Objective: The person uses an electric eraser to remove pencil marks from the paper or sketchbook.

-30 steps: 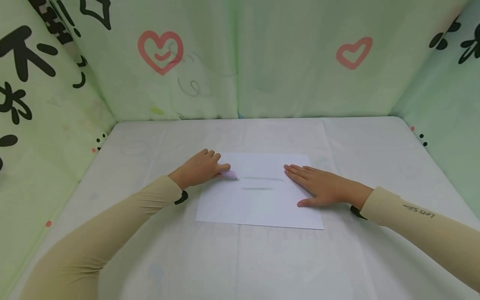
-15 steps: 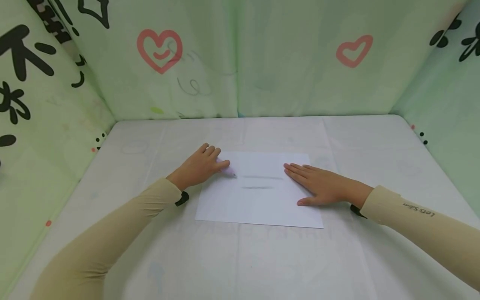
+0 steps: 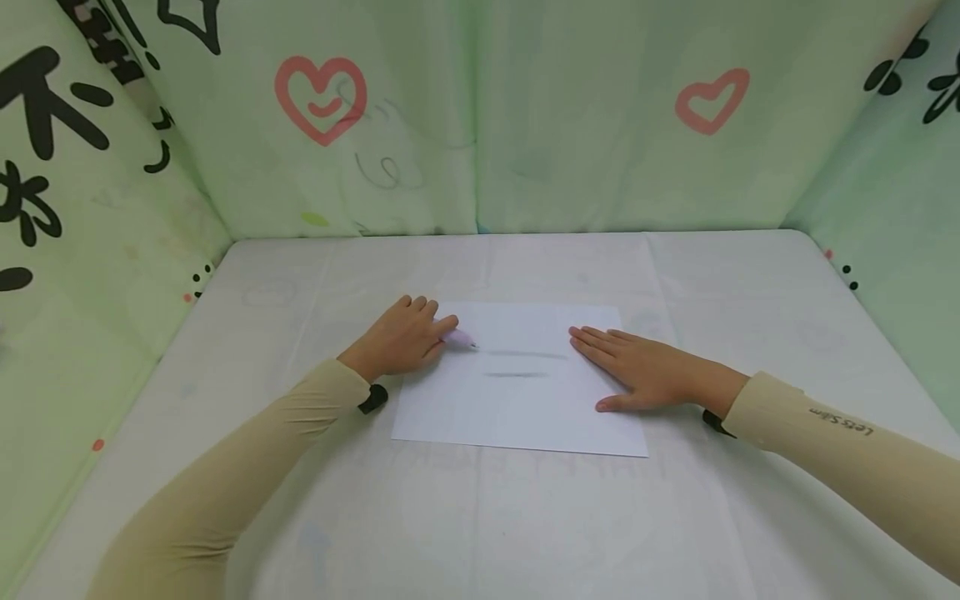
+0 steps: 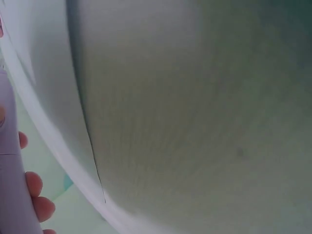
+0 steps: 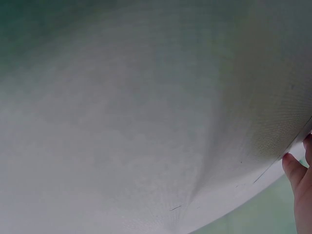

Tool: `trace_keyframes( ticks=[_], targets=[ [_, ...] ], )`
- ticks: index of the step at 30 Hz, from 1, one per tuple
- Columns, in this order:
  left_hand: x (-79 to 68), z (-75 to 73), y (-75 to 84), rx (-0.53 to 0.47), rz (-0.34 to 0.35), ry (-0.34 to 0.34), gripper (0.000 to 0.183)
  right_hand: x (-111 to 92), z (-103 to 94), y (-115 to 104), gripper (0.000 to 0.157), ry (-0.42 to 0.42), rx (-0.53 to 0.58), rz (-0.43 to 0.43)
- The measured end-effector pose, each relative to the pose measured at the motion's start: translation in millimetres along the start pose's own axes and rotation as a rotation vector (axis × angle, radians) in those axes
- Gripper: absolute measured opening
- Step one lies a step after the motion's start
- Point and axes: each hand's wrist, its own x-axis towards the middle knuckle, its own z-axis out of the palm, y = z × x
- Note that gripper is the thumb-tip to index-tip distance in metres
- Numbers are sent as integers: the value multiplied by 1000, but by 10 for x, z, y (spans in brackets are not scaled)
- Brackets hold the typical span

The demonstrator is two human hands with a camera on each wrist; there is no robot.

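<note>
My left hand (image 3: 405, 337) has its fingers clamped on a lilac pen-like tool (image 3: 460, 338) over the left part of the white paper (image 3: 517, 417), its tip just beside the upper grey line (image 3: 525, 354); whether it touches, I can't quite tell. My right hand (image 3: 637, 367) lies flat, fingers straight, thumb apart, on the sheet's right side. Two lines, this and a shorter lower one (image 3: 517, 375), show; I judge the work under way, how much remains unclear.

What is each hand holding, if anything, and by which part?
The left hand grips a lilac pen-like tool by its body, behind the exposed tip. The right hand holds nothing; it lies flat on the paper.
</note>
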Motion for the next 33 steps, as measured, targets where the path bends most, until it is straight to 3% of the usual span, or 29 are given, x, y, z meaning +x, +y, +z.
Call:
trace_keyframes(
  ticks=[12, 33],
  targets=[
    [13, -44, 39, -87, -25, -41, 11, -5, -12, -2, 90, -12, 0, 5],
    [19, -37, 52, -72, -33, -68, 11, -4, 7, -3, 89, -4, -15, 0]
  ],
)
